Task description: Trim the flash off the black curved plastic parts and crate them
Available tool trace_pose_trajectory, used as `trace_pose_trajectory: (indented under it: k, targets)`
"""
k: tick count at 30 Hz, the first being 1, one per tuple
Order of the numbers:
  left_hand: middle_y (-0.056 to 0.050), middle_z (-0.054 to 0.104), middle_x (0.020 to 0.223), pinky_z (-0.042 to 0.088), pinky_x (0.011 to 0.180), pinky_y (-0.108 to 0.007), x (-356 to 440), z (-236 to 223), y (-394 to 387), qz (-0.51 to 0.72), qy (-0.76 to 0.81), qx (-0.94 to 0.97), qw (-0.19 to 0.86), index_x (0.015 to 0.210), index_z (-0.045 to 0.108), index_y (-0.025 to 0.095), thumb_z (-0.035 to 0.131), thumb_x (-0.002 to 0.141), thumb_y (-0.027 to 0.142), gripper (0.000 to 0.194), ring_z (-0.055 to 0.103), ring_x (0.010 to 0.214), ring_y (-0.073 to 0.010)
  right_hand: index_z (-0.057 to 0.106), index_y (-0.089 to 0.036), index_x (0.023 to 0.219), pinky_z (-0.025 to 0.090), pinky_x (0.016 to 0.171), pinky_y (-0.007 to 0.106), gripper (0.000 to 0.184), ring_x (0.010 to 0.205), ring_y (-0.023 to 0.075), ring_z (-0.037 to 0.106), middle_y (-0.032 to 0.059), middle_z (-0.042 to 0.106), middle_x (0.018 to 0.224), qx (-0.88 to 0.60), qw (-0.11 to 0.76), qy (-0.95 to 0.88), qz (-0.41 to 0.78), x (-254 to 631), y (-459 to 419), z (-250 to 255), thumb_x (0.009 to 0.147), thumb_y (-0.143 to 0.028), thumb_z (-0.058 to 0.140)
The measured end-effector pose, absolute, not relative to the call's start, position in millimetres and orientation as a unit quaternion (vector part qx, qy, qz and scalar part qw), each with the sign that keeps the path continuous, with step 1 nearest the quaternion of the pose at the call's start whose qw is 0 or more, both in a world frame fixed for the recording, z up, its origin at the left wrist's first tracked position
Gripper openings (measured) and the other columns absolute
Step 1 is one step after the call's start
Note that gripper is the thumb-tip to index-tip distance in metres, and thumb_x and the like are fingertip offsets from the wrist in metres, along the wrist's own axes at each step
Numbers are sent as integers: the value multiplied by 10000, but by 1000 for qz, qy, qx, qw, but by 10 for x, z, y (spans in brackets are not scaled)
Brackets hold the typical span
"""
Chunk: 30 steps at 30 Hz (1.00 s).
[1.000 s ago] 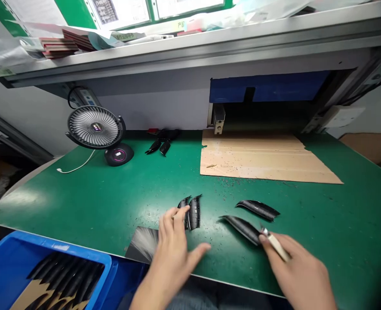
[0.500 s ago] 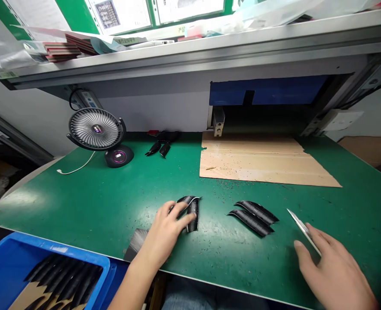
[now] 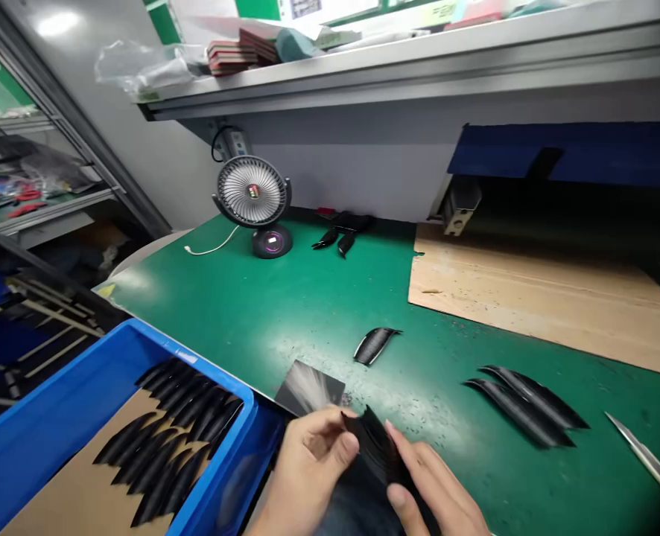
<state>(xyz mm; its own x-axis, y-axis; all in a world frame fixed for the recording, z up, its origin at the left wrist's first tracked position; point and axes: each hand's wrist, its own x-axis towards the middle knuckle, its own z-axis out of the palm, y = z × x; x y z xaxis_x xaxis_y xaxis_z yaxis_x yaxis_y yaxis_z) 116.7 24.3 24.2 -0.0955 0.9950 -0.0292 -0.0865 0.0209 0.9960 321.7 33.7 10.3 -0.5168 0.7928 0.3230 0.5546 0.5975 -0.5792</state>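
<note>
Near the table's front edge, my left hand (image 3: pixel 311 469) grips one end of a curved black plastic piece (image 3: pixel 373 445) between thumb and fingers. My right hand (image 3: pixel 442 487) is closed on the other side of the same piece, fingers and thumb along its edge. Another curved black piece (image 3: pixel 375 345) lies alone just beyond my hands. Two longer ones (image 3: pixel 525 409) rest side by side to the right. A silver craft knife (image 3: pixel 646 455) lies at the far right, touched by neither hand. Left of my hands sits a dark square sheet (image 3: pixel 302 388) with a whitish, scuffed-looking surface.
A blue bin (image 3: pixel 140 335) at the lower left holds several black pieces (image 3: pixel 162 461) on cardboard. A small fan (image 3: pixel 253 192) and black-handled pliers (image 3: pixel 344 232) stand at the back. A cardboard sheet (image 3: pixel 531 286) lies back right under a shelf (image 3: pixel 419 71). Dark shavings dot the green table.
My right hand has put the knife down on the right and joined my left. One of the two middle pieces was picked up and brought toward me. The view has swung left.
</note>
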Motion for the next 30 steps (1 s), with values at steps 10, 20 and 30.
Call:
trace_pose_trajectory:
  k: [10,20,30]
  targets:
    - [-74,582,993,450,798,-322,566,-144,836,665,663,337,72,1061,561,193,396,963,399,282,565,917,-197,447,-5,1306,518,676,387,581,816,260,483,131,507,916,-291,120,-949,-7,2239,762,267,733,72,385]
    - [-61,526,902,426,753,-337,572,-296,824,688,636,349,0,964,532,179,444,931,340,186,523,823,-195,337,-47,1380,544,707,392,428,823,257,527,117,520,916,-392,81,-915,47,2176,683,208,995,-234,332]
    - [-52,508,878,416,744,-341,584,-265,822,684,636,359,-7,942,511,183,412,936,321,170,507,807,-194,358,-44,1377,538,639,372,444,735,242,522,101,514,837,-414,114,-903,1,2160,578,173,994,-266,328]
